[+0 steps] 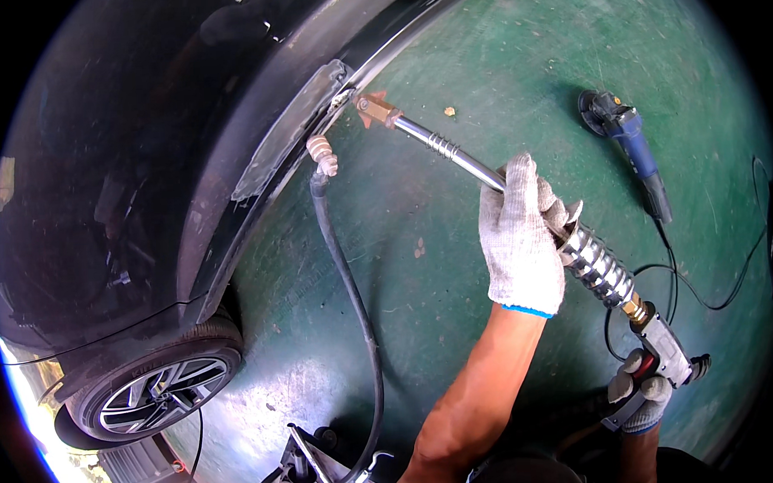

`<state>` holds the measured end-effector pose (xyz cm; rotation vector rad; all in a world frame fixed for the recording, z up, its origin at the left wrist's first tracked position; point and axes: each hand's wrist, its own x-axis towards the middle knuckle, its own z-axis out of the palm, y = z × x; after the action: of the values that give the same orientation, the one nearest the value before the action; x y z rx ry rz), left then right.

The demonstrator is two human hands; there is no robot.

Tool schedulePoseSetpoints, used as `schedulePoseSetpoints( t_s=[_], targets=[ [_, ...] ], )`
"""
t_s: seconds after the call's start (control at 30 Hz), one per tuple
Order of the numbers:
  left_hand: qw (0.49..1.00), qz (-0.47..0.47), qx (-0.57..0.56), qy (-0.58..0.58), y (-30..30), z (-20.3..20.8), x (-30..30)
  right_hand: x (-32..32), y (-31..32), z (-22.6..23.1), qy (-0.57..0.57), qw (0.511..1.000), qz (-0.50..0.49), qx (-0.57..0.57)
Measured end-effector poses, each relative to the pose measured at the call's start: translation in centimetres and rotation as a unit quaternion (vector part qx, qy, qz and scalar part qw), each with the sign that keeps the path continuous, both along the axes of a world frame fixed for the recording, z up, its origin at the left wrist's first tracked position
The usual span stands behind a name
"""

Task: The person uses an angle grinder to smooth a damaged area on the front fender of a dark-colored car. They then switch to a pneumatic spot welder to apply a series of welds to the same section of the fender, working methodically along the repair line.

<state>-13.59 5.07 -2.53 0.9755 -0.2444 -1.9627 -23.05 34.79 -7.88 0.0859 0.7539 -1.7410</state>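
A chrome slide-hammer dent puller (464, 160) runs diagonally across the view. Its copper-coloured head (379, 110) is at the lower edge of the car's dark side panel (128, 165), beside a bare grey strip (289, 130); whether it touches is hard to tell. My left hand (522, 232), in a white knit glove, is closed around the puller's shaft at the upper end of the ribbed chrome cylinder (603, 268). Lower right, my gloved right hand (645, 394) wraps around the puller's pistol-style handle (667, 351); the handle partly hides its fingers.
A thick black cable (350, 281) ends in a striped fitting (321, 152) at the sill edge. On the green floor (440, 299) lies a blue angle grinder (630, 139) with a trailing cord. The car's wheel (166, 390) and metal equipment (305, 466) stand at the lower left.
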Motion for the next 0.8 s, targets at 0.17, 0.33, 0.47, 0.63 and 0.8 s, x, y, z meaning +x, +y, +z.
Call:
schedulePoseSetpoints(
  t_s=[0.17, 0.33, 0.47, 0.63, 0.8],
  targets=[
    [1.000, -0.001, -0.009, 0.001, -0.10, 0.03, -0.06, -0.04, 0.04, -0.07, 0.010, 1.000, -0.002, 0.005],
    [1.000, 0.001, -0.015, -0.002, -0.22, -0.07, -0.13, -0.12, -0.24, 0.20, 0.050, 0.998, 0.022, 0.035],
    [1.000, -0.002, -0.014, -0.008, -0.39, 0.33, -0.22, -0.21, -0.19, -0.03, 0.055, 0.998, 0.022, 0.030],
    [1.000, -0.004, -0.017, -0.009, -0.62, 0.09, -0.17, -0.36, -0.31, -0.21, 0.057, 0.998, 0.029, 0.020],
    [1.000, -0.005, -0.018, -0.013, -0.68, 0.09, -0.12, -0.14, -0.72, -0.08, 0.016, 1.000, 0.013, 0.000]
  ],
)
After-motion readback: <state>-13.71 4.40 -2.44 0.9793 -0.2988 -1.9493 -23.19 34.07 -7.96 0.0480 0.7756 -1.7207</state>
